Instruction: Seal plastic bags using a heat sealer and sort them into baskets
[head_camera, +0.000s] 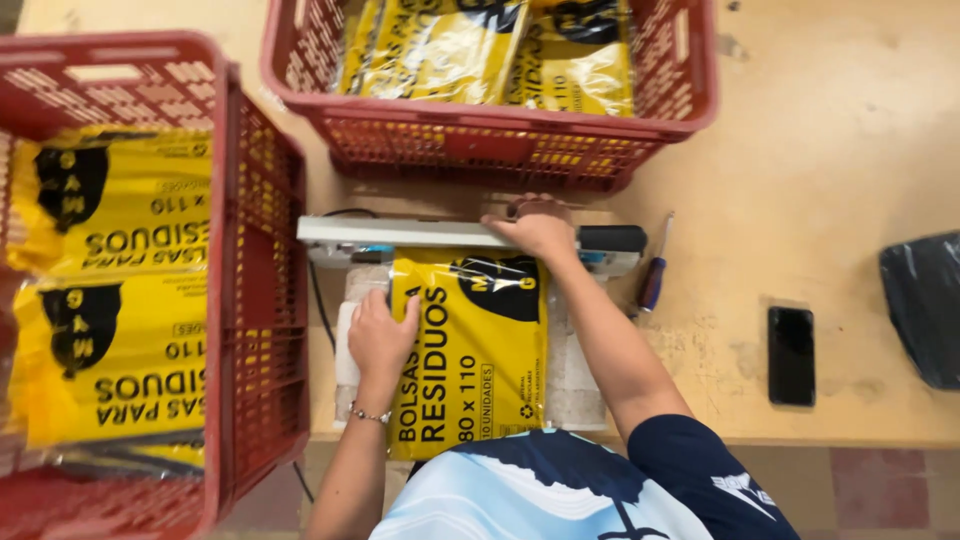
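A yellow and black plastic packet (480, 350) lies flat on the wooden table, its far end tucked under the white arm of a bar-type heat sealer (400, 232). My right hand (535, 225) presses down on that arm near its black handle (612, 238). My left hand (378, 335) lies flat on the packet's left edge, holding it in place; a thin bracelet is on that wrist.
A red plastic crate (255, 300) at the left holds stacked yellow packets. Another red crate (500, 140) with more packets stands behind the sealer. A screwdriver (652, 280), a black phone (791, 355) and a dark plastic bag (925, 305) lie at the right.
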